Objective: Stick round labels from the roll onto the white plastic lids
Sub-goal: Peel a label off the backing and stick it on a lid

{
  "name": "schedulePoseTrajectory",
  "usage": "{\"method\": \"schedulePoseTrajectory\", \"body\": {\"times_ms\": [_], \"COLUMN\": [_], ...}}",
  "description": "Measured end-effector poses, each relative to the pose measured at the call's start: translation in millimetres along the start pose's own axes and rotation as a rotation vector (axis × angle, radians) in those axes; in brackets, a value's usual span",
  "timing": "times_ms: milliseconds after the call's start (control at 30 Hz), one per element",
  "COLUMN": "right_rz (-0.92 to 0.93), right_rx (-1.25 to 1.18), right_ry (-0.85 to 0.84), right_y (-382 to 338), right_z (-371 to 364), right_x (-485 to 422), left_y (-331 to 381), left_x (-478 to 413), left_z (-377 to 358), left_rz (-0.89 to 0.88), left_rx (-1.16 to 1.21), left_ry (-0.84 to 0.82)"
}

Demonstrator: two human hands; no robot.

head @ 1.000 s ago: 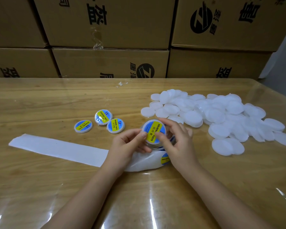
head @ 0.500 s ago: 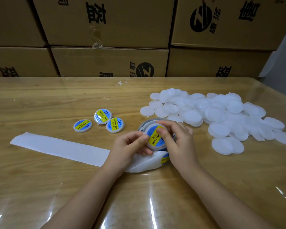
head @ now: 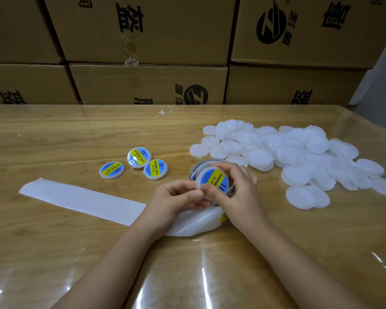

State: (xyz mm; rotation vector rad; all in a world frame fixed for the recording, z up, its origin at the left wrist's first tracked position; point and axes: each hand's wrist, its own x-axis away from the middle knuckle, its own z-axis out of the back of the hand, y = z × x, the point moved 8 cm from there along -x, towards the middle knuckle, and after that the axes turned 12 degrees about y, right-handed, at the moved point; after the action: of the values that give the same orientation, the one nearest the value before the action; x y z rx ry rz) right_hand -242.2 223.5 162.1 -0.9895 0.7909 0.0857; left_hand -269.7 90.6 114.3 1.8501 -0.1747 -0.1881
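- Having rotated the held lid (head: 214,180) since half a second back, and now tilting its round blue-and-yellow label (head: 217,178) toward the camera.
- Pinching its near rim with the left hand (head: 178,197); gripping it with the right hand (head: 239,192), thumb pressing on the label.
- Holding it just above the label roll (head: 195,171), with the white backing strip (head: 80,200) trailing left of the left hand.
- Counting three labelled lids (head: 139,157) beyond the left hand, round and flat.
- Counting no total for the blank white plastic lids (head: 299,157) heaped right of the right hand.
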Motion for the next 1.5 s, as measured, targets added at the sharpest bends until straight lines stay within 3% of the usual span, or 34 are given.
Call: {"method": "schedulePoseTrajectory", "body": {"times_ms": [333, 567, 967, 1167, 1500], "right_rz": [-0.031, -0.131, -0.077, -0.23, -0.227], "right_rx": [0.036, 0.07, 0.042, 0.046, -0.026], "right_ry": [0.068, -0.069, 0.035, -0.054, 0.004], "right_y": [6, 16, 9, 18, 20], "right_z": [6, -5, 4, -3, -1], "right_x": [-3, 2, -2, 4, 2], "left_y": [-1, 4, 3, 6, 1], "left_x": [5, 3, 4, 5, 3], "left_z": [-9, -6, -9, -8, -6], "left_rz": [0.012, -0.048, -0.035, -0.042, -0.019], "left_rx": [-0.024, -0.094, -0.102, -0.097, -0.084], "left_ry": [-0.029, -0.03, -0.044, -0.039, -0.021]}}
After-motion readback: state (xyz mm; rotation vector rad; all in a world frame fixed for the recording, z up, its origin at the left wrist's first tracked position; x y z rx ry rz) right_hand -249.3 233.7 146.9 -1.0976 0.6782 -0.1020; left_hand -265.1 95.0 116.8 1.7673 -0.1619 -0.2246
